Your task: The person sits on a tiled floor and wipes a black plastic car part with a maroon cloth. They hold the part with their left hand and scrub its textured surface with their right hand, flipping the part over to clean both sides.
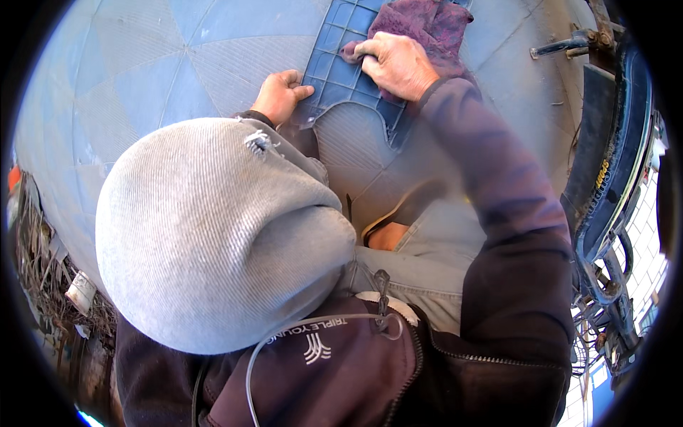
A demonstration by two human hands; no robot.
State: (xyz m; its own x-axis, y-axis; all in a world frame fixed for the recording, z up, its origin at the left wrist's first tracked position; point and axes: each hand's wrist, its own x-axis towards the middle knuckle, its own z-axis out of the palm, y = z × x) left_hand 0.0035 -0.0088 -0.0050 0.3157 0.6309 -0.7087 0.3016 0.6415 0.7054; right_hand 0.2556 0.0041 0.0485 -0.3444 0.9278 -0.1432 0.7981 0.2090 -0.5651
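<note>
A blue plastic panel with a ribbed grid and a curved cut-out (333, 58) lies before me at the top middle of the view. My left hand (282, 96) pinches its left edge between thumb and fingers. My right hand (399, 65) is closed on a bunched part of a dark purple, stained cloth (421, 24) over the panel's right side. The rest of the cloth spreads beyond that hand and covers part of the panel. The panel's far end runs out of view.
Patterned tiles (144, 69) cover the floor. A dark vehicle with a metal frame (613, 176) stands at the right. Dry twigs and a dirty white cup (81, 292) lie at the left. My bent grey-clad knee (213, 229) fills the middle.
</note>
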